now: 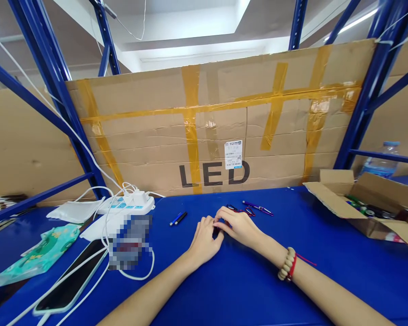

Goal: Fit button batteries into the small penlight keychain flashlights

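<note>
My left hand (205, 240) and my right hand (238, 227) meet over the middle of the blue table (258, 280). The fingers of both are bent and pressed together at the tips. A small dark patch shows between them, too hidden to name. Just beyond my right hand lie scissors (250, 211) with dark red handles, partly covered by the hand. Behind them is a purple pen (257, 208). To the left of my left hand, a short blue pen piece (176, 219) and a black one (181, 218) rest side by side.
A white power strip (146, 206) with tangled cables sits at the left. Nearer are a phone (73, 276) and a green tissue pack (41, 253). An open cardboard box (370, 226) holding small items stands at the right. A taped cardboard panel (149, 149) closes the back.
</note>
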`<state>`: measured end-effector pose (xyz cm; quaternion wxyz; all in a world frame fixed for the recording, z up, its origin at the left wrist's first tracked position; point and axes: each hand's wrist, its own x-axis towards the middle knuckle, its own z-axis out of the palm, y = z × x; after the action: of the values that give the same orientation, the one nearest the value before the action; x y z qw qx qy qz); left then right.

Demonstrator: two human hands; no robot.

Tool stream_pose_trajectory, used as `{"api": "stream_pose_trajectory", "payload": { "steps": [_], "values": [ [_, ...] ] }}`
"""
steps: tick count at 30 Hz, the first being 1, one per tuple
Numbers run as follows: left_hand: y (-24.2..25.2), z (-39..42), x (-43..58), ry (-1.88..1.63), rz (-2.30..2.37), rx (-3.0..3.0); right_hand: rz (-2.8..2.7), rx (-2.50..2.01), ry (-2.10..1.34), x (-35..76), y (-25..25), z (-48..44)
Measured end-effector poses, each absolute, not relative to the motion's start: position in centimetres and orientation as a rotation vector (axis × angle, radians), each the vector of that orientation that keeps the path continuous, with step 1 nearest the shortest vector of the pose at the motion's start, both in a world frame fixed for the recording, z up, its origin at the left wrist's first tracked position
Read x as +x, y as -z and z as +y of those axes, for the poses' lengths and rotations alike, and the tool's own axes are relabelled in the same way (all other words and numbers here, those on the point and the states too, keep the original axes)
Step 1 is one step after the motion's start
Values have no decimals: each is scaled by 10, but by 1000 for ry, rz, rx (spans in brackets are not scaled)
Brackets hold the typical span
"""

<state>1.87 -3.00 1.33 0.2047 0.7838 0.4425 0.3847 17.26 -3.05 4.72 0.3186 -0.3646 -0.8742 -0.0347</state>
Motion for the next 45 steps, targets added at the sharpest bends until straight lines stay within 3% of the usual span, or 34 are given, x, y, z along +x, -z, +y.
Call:
{"api": "stream_pose_trajectory", "payload": {
  "steps": [26, 45],
  "values": [
    [-15, -17, 13, -1117, 1360, 1923, -2142, -1148, -190, 170, -53, -35],
    [-14, -15, 11, -1146, 1368, 1852, -2221, -1240, -61, 168, -54, -38]
  ]
}}
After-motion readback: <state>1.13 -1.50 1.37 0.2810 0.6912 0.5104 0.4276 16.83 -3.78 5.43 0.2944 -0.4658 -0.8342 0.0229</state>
